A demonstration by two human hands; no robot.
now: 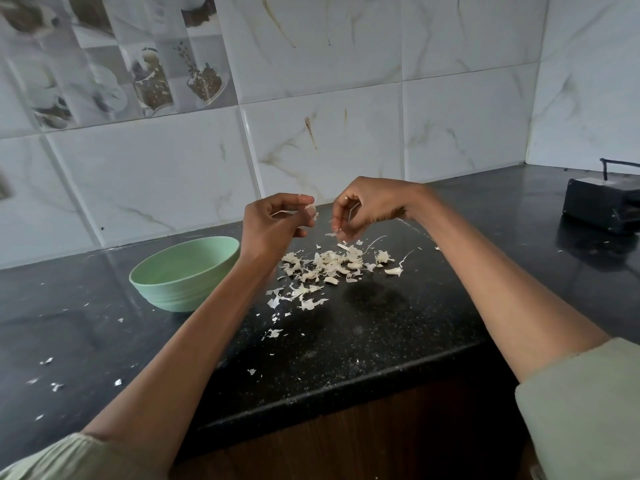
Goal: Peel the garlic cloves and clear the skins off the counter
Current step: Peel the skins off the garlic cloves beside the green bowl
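Note:
Above the black counter my left hand pinches a small pale garlic clove at its fingertips. My right hand is just to its right, fingers curled and pinching a thin strip of garlic skin that hangs down. Below both hands lies a pile of garlic cloves and papery skins. More loose skins trail toward me.
A mint-green bowl stands left of the pile; its inside is hidden. A black appliance sits at the far right. Small skin flakes dot the counter's left side. The tiled wall is behind, the counter edge near me.

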